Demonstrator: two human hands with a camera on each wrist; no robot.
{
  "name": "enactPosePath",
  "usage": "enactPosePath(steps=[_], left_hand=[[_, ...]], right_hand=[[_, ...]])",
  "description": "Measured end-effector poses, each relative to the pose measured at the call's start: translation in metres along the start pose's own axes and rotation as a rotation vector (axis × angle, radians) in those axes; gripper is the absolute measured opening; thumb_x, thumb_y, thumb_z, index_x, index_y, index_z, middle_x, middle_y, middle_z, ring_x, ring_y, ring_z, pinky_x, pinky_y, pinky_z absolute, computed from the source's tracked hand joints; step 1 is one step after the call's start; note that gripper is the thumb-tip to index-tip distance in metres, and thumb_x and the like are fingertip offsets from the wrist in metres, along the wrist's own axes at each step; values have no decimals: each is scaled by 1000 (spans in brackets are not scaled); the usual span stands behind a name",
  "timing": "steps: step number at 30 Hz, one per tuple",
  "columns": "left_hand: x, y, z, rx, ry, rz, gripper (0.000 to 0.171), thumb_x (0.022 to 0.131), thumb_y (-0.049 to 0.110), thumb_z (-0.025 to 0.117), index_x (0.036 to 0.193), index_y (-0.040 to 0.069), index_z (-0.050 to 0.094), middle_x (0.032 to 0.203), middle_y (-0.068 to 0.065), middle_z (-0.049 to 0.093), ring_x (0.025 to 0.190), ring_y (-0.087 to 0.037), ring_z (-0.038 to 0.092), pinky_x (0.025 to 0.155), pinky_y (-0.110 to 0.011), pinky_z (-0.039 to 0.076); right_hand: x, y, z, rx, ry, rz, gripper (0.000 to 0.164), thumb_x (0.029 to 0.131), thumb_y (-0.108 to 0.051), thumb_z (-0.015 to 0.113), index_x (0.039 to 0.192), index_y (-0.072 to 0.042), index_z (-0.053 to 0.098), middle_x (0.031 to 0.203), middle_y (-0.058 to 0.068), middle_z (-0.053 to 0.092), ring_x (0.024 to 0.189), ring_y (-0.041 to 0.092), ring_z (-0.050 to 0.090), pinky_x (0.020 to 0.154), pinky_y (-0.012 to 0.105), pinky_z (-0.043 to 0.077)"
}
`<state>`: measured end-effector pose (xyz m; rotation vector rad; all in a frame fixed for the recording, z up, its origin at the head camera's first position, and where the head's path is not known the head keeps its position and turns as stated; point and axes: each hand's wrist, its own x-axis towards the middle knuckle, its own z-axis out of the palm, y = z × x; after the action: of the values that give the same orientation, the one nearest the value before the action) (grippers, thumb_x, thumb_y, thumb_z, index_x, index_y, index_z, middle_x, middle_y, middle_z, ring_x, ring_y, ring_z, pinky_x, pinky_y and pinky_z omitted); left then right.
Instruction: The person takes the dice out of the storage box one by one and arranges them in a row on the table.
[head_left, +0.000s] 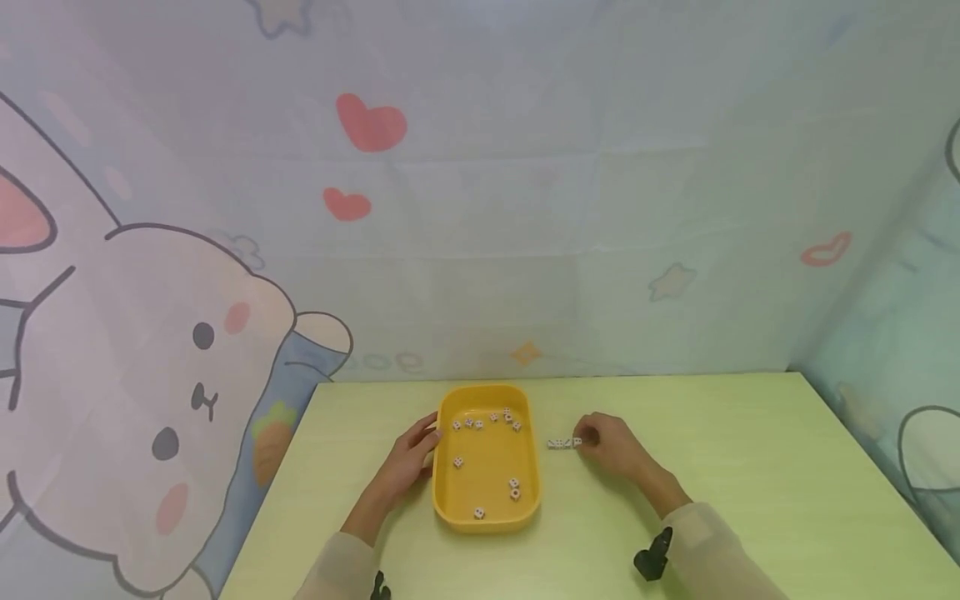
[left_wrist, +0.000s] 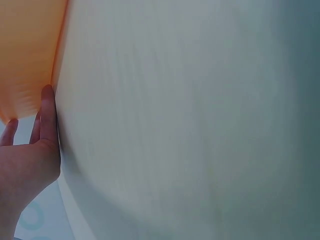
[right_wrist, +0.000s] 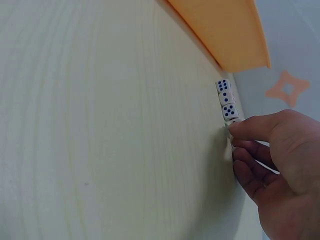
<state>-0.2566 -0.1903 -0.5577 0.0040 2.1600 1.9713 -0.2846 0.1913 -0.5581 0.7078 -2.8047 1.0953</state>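
Note:
My right hand (head_left: 611,447) pinches a white die (right_wrist: 233,121) between thumb and fingers, at the right end of a short row of white dice (head_left: 558,444) on the table. In the right wrist view the row's other dice (right_wrist: 229,111) lie face to face, dark pips showing; the fingertips partly hide the pinched one. Left of the row lies a yellow tray (head_left: 487,526) with several loose dice inside, some near its far end and others toward the near end. Against the tray's left wall rests my left hand (head_left: 407,457), its fingers (left_wrist: 47,112) straight along the side.
A pale yellow-green table (head_left: 712,433) carries everything. Behind it hangs a printed cloth (head_left: 525,208) with hearts, stars and a large rabbit; another cloth panel (head_left: 900,375) stands along the right side. Dark straps (head_left: 654,557) sit at the wrists.

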Motion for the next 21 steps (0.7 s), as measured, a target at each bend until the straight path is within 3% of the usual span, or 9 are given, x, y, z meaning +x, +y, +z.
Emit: enactPosePath(steps=[6,21], left_hand=[[-1,2,-1,-11,-21,3,52,105,30,50,154,21,35,151,-14,43,135,-34,44,89,-41,55],[2,-3,-1,-29,-27,15,53,105,31,49,155,20,34,152,-16,42,131,-35,49,88,-42,56]], right_hand=[[0,5,5,38,20,-4,14,83,5,70,91,-7,69,85,2,61,80,16,56,72,29,50],[3,2,5,-1,-1,-2,13,84,5,70,92,-5,70,84,2,61,79,15,55,71,29,50]])
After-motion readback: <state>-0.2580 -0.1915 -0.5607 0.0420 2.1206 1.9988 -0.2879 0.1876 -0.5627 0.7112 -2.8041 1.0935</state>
